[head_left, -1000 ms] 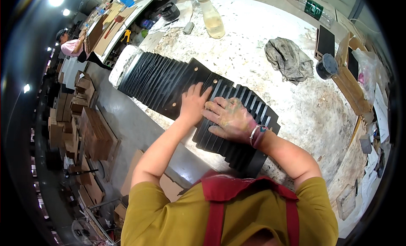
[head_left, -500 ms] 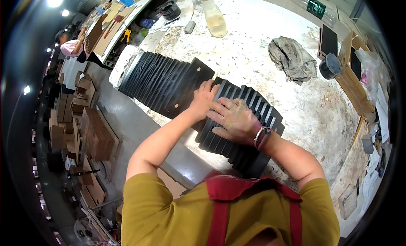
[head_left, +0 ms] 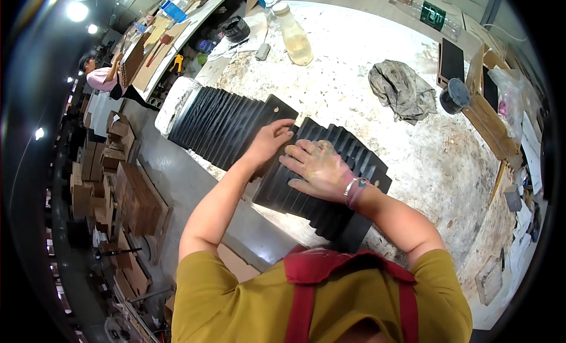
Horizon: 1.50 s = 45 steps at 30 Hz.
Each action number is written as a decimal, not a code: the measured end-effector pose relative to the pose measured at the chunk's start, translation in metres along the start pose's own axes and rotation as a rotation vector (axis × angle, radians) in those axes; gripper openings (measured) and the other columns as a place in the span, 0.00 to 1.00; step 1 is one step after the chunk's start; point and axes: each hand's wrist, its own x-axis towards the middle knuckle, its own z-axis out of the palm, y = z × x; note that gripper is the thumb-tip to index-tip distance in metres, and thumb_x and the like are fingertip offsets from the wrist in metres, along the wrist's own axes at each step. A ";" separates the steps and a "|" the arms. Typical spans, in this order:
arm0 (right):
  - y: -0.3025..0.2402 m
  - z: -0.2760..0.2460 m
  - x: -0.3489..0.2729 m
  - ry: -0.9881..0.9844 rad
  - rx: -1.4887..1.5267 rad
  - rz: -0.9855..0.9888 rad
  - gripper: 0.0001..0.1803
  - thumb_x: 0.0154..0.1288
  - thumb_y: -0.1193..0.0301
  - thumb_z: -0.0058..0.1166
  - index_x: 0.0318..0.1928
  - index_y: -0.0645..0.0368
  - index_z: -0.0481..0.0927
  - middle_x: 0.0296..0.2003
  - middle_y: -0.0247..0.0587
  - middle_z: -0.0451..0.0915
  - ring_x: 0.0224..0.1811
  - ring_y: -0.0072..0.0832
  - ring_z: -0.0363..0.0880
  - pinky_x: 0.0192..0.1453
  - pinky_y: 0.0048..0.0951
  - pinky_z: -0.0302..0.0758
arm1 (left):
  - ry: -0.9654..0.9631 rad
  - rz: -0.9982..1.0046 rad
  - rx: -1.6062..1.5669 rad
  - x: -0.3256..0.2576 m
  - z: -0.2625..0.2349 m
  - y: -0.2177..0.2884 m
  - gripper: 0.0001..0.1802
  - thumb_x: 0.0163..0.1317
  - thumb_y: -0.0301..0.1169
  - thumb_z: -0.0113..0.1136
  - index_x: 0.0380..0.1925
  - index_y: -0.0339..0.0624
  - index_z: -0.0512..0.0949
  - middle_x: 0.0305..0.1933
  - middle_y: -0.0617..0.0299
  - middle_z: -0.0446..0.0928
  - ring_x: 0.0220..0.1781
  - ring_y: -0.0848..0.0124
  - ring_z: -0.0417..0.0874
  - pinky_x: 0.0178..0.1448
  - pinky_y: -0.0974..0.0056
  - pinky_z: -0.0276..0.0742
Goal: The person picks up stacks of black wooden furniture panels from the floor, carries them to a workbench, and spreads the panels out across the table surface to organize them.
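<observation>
A long black pleated bellows cover (head_left: 230, 127) lies across the stained white worktable (head_left: 448, 160). A flat black plate with small holes sits in its middle. My left hand (head_left: 268, 143) rests on that plate, fingers curled over its edge. My right hand (head_left: 318, 169), smeared with dust, lies flat with spread fingers on the near pleated section (head_left: 354, 160). A wristband is on my right wrist. Neither hand grips anything.
A crumpled grey rag (head_left: 401, 89), a black round tub (head_left: 454, 95), a bottle of yellowish liquid (head_left: 293, 35) and wooden strips (head_left: 489, 125) lie on the table. Stacked brown boxes (head_left: 132, 201) stand on the floor at left. Another person (head_left: 100, 77) works at a far bench.
Both hands slid a little along the bellows toward the centre plate; my left hand's fingers now curl over the plate's edge. The bellows stays in place.
</observation>
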 end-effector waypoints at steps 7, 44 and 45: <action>0.001 0.028 0.063 0.013 -0.013 -0.012 0.21 0.57 0.54 0.52 0.45 0.55 0.76 0.49 0.39 0.71 0.56 0.37 0.66 0.57 0.42 0.64 | 0.269 0.466 0.663 -0.004 -0.044 0.011 0.19 0.59 0.26 0.56 0.52 0.36 0.72 0.54 0.47 0.71 0.55 0.49 0.72 0.60 0.58 0.68; 0.064 0.074 -0.071 0.742 0.532 0.731 0.30 0.64 0.57 0.51 0.62 0.61 0.66 0.57 0.51 0.70 0.60 0.40 0.68 0.64 0.33 0.63 | 0.249 0.754 0.730 -0.224 0.060 -0.048 0.25 0.49 0.31 0.66 0.50 0.46 0.75 0.62 0.55 0.67 0.61 0.53 0.69 0.62 0.51 0.66; 0.066 0.072 -0.081 0.755 0.549 0.778 0.31 0.64 0.56 0.51 0.61 0.61 0.66 0.56 0.52 0.71 0.60 0.40 0.68 0.63 0.34 0.64 | 0.278 0.689 0.678 -0.241 0.059 -0.061 0.23 0.49 0.28 0.65 0.48 0.43 0.76 0.60 0.53 0.69 0.59 0.52 0.72 0.60 0.53 0.69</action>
